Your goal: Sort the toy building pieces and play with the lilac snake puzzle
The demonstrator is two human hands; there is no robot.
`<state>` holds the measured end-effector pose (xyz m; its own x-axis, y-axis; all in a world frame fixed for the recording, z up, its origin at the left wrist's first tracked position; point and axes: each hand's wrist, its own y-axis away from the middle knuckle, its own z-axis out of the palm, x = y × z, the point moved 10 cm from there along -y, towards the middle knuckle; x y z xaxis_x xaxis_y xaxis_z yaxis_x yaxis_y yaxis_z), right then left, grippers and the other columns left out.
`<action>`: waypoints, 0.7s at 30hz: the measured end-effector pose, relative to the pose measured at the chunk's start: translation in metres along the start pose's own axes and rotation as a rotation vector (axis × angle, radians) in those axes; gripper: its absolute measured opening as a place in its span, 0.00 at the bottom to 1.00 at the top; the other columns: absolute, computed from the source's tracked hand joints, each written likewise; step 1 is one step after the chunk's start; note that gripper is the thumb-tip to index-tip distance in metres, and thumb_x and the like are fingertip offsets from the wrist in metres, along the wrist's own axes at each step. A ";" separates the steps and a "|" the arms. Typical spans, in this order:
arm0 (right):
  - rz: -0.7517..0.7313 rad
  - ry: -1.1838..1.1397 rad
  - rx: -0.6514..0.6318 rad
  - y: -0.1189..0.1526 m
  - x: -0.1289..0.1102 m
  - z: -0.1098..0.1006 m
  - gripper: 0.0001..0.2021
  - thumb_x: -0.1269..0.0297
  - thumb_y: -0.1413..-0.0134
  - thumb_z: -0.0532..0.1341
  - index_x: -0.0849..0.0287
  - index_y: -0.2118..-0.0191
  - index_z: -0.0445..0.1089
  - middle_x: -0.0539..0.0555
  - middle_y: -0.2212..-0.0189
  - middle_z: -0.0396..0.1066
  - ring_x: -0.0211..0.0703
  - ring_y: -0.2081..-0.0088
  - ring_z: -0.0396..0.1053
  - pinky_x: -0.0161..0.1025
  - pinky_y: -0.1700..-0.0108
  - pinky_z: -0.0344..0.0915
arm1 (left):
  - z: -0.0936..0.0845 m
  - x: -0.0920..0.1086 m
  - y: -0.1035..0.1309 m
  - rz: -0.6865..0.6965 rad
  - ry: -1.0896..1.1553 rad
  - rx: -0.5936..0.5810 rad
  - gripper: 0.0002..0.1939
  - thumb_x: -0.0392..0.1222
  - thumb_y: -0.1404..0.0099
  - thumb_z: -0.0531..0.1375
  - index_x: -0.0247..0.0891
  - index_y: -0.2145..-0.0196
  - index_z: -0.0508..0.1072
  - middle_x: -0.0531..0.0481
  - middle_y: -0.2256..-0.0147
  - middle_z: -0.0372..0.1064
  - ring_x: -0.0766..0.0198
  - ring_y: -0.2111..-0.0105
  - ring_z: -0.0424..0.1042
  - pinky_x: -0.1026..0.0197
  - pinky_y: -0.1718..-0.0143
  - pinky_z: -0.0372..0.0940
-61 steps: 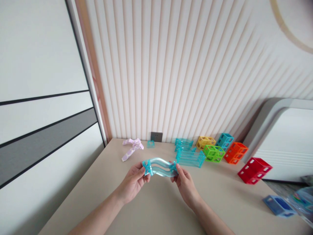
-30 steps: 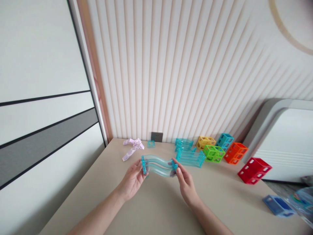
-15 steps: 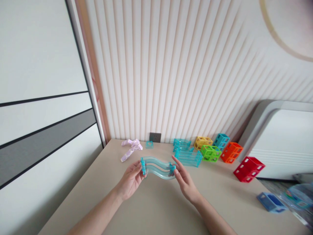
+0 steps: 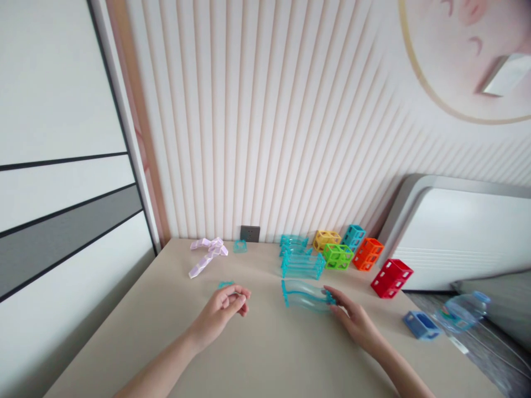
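Observation:
A clear teal wavy track piece [image 4: 305,294] lies low over the table, its left end free. My right hand [image 4: 352,318] grips its right end between thumb and fingers. Apart from it, to the left, my left hand [image 4: 224,309] is loosely closed, thumb against curled fingers, with nothing visible in it. Just behind that hand a small teal piece [image 4: 226,284] shows, partly hidden by the knuckles. Several more clear teal track pieces [image 4: 302,264] stand in a group beyond the wavy one.
Lilac faceted pieces [image 4: 207,256] and a flat teal square [image 4: 239,246] lie at the back left. Yellow, green [image 4: 338,256], teal, orange [image 4: 368,254], red [image 4: 392,278] and blue [image 4: 421,324] open-sided blocks line the right. A plastic bottle [image 4: 464,311] is beyond the table's right edge.
My left hand has let go of the wavy track piece. My right hand has carried it rightward, close to the other teal pieces. The view has turned slightly right.

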<state>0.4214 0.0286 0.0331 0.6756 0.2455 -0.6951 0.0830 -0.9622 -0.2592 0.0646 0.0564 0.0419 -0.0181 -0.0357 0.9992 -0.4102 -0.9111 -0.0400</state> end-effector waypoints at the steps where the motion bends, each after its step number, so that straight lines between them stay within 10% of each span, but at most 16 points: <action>1: 0.017 0.007 0.021 0.001 0.009 -0.006 0.26 0.48 0.38 0.56 0.56 0.40 0.70 0.61 0.48 0.77 0.55 0.51 0.76 0.51 0.47 0.72 | 0.000 0.004 0.000 0.043 -0.062 -0.002 0.17 0.55 0.31 0.58 0.36 0.60 0.75 0.49 0.70 0.73 0.60 0.67 0.74 0.59 0.61 0.69; 8: 0.044 0.024 -0.009 0.001 0.017 -0.007 0.25 0.50 0.36 0.55 0.56 0.39 0.68 0.61 0.44 0.74 0.55 0.46 0.74 0.50 0.42 0.68 | -0.023 0.051 0.012 0.602 -0.845 0.239 0.10 0.40 0.28 0.54 0.42 0.58 0.75 0.45 0.60 0.73 0.56 0.56 0.73 0.54 0.50 0.67; 21: -0.092 0.213 0.066 0.004 0.008 -0.005 0.23 0.57 0.33 0.54 0.54 0.35 0.61 0.63 0.37 0.65 0.52 0.38 0.67 0.47 0.40 0.68 | -0.053 0.015 -0.006 0.273 -1.135 0.186 0.25 0.52 0.37 0.62 0.39 0.45 0.72 0.39 0.47 0.73 0.45 0.47 0.70 0.45 0.42 0.60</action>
<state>0.4308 0.0264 0.0295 0.8073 0.2950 -0.5111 0.1084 -0.9254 -0.3630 0.0187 0.0833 0.0568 0.7744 -0.4976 0.3907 -0.3779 -0.8591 -0.3452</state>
